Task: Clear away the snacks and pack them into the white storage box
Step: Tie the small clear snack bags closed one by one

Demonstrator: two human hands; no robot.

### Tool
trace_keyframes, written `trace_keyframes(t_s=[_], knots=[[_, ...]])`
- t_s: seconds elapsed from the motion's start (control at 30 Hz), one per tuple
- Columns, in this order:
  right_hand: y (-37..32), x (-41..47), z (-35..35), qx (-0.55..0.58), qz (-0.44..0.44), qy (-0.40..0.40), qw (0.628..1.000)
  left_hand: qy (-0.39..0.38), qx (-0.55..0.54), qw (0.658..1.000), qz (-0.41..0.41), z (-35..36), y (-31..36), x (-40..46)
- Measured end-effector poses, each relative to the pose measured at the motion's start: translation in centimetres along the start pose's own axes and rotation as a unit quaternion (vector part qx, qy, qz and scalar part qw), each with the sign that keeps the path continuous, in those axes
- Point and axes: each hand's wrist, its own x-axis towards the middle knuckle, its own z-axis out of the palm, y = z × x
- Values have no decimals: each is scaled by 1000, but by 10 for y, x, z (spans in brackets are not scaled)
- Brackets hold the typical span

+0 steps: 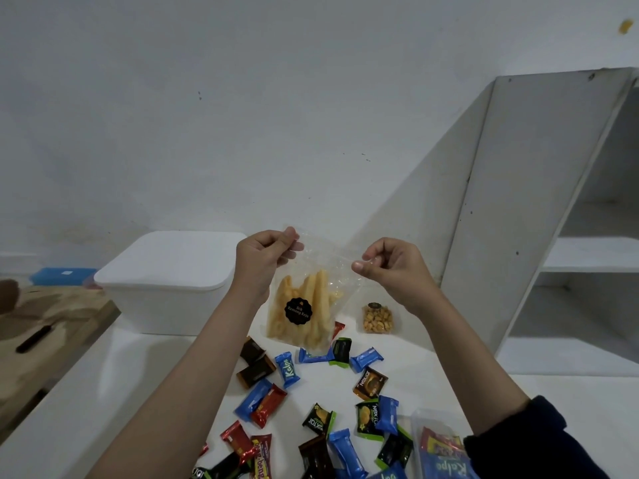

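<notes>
A clear plastic bag of yellow snack sticks [304, 305] with a round black label hangs in the air above the white table. My left hand [262, 257] pinches its top left corner and my right hand [390, 267] pinches its top right corner. The white storage box [166, 292] stands behind and to the left with its lid on. Several small wrapped snacks [311, 409] in blue, red, brown and green-black wrappers lie scattered on the table below the bag. A small clear packet of nuts [377, 319] sits to the right of the bag.
A clear container [439, 447] holding snack packs sits at the near right under my right forearm. A white shelf unit [553, 219] rises at the right. A wooden surface [45, 323] with a black pen lies left, and a blue box [62, 275] sits behind it.
</notes>
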Motion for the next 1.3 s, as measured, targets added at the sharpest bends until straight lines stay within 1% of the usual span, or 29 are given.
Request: trace_keyframes(t_s=[0.07, 0.13, 0.23, 0.33, 0.4, 0.43, 0.47, 0.53, 0.57, 0.6, 0.67, 0.7, 0.73, 0.77, 0.87, 0.97, 1.07, 1.17, 1.23, 1.3], knots=[[0, -1, -1, -8, 8, -6, 1000, 1, 2, 1000, -5, 0, -1, 0], [-1, -3, -4, -55, 16, -22, 998, -5, 19, 1000, -9, -1, -3, 0], [-7, -4, -4, -142, 13, -81, 986, -37, 80, 996, 10, 1, -5, -2], [-9, -2, 2, -157, 20, -116, 981, -75, 107, 991, 37, 9, -7, -6], [-7, -1, 5, -134, 35, -113, 984, -77, 103, 991, 43, 12, -9, -7], [-5, -1, 6, -104, 48, -108, 988, -69, 109, 991, 41, 12, -11, -6], [-3, -2, 7, -72, 62, -100, 990, -52, 136, 989, 37, 13, -14, -6], [3, -4, 9, -23, 89, -74, 993, -4, 228, 973, 15, 15, -19, -10], [7, -6, 11, -7, 102, -62, 993, 10, 257, 966, -4, 18, -20, -14], [11, -8, 12, 5, 113, -55, 992, 3, 260, 965, -32, 21, -22, -17], [17, -11, 16, 17, 127, -54, 990, -60, 221, 966, -122, 28, -22, -25], [18, -13, 17, 15, 131, -54, 990, -95, 199, 961, -168, 31, -22, -30], [20, -15, 19, 15, 133, -53, 990, -119, 182, 957, -193, 34, -24, -32], [22, -16, 20, 22, 137, -50, 989, -128, 171, 957, -197, 36, -26, -34], [27, -21, 21, 62, 155, -39, 985, -119, 152, 967, -166, 38, -33, -33], [31, -22, 19, 102, 180, -12, 978, -124, 120, 970, -169, 37, -36, -31], [31, -21, 18, 175, 211, 18, 962, -114, 59, 977, -173, 37, -36, -32], [32, -20, 20, 239, 251, 29, 938, -109, 29, 980, -166, 37, -37, -33], [35, -20, 22, 252, 263, 29, 931, -106, 21, 980, -166, 37, -37, -34], [36, -20, 23, 243, 258, 31, 934, -100, 25, 981, -165, 37, -37, -33]])
